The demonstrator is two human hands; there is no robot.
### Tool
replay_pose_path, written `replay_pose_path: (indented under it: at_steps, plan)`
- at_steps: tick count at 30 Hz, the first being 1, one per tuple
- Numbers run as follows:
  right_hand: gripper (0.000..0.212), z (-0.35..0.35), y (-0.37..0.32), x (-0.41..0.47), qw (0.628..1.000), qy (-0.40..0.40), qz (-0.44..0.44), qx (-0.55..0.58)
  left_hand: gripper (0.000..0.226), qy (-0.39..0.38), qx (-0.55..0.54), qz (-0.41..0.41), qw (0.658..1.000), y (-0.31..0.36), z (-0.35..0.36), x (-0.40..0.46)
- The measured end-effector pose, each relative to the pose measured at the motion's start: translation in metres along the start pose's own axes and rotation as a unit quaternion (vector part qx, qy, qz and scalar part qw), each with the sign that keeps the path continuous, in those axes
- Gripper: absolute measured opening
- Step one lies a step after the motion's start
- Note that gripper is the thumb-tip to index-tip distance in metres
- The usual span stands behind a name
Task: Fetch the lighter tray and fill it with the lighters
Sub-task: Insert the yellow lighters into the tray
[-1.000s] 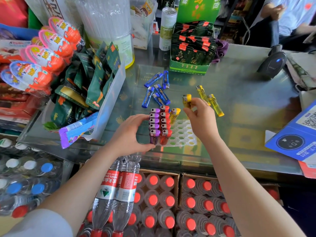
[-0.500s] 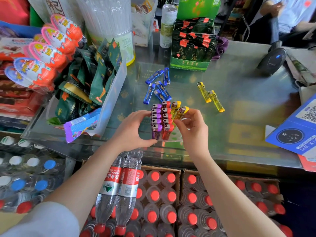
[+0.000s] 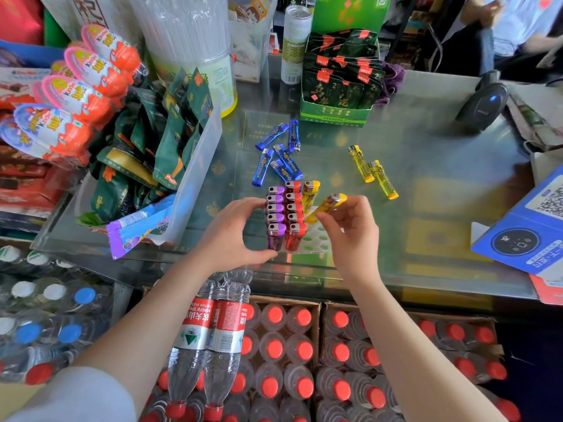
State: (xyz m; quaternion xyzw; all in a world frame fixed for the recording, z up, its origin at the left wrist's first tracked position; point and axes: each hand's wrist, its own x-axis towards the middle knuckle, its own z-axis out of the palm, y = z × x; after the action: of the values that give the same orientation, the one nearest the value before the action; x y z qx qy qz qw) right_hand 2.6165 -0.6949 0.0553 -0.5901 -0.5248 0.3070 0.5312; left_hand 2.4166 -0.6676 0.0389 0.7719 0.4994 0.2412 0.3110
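Right hand (image 3: 350, 226) pinches one yellow lighter (image 3: 327, 207) between thumb and fingertips, above the open holes of the white lighter tray (image 3: 316, 239). Lighter tilted: metal head up and to the right, base down-left toward the tray; long axis diagonal, not yet upright. Left hand (image 3: 231, 236) curls round the tray's left side, thumb at the near edge, fingers against the purple lighters (image 3: 275, 214), steadying it.

Tray sits on the glass counter (image 3: 426, 193), near its front edge. Progress, as judged: a purple column and a red column (image 3: 294, 208) stand upright and full; one yellow (image 3: 310, 193) seated at the far end of the third column. Most holes to the right are open, so well under half filled.

Left to load: five blue lighters (image 3: 280, 153) lying flat just beyond the tray, pointing various ways; two yellow lighters (image 3: 373, 170) lying flat to the right, heads away from the person.
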Motion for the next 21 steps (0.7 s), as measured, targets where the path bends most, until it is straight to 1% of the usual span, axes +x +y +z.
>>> replay_pose_path:
  at_steps: [1, 3, 7, 10, 15, 18, 21]
  plan:
    - [0.036, -0.002, 0.001, 0.002, 1.000, 0.013, 0.012, 0.026, 0.074, -0.001, 0.001, -0.001, 1.000, 0.000, 0.000, 0.000]
    - [0.032, -0.003, 0.002, 0.004, 0.999, 0.013, 0.024, 0.034, 0.075, -0.001, 0.003, 0.000, 1.000, -0.001, 0.000, 0.000]
    - [0.025, 0.003, 0.005, 0.003, 0.999, -0.032, 0.018, -0.027, 0.074, -0.001, -0.002, 0.000, 1.000, 0.000, 0.000, 0.000]
    - [0.020, 0.005, 0.005, 0.006, 0.996, -0.027, 0.010, -0.083, 0.075, 0.003, -0.001, 0.007, 1.000, -0.001, 0.001, 0.000]
    - [0.020, 0.004, -0.005, 0.015, 0.977, -0.067, -0.038, -0.199, 0.074, 0.005, -0.006, 0.009, 1.000, -0.001, 0.001, 0.000]
    - [0.020, 0.003, -0.009, 0.020, 0.975, -0.102, -0.042, -0.194, 0.074, 0.006, -0.008, 0.009, 1.000, 0.000, 0.001, 0.000]
    - [0.027, 0.001, -0.010, 0.027, 0.971, -0.136, -0.043, -0.189, 0.073, 0.007, -0.008, 0.010, 1.000, 0.000, 0.001, 0.000]
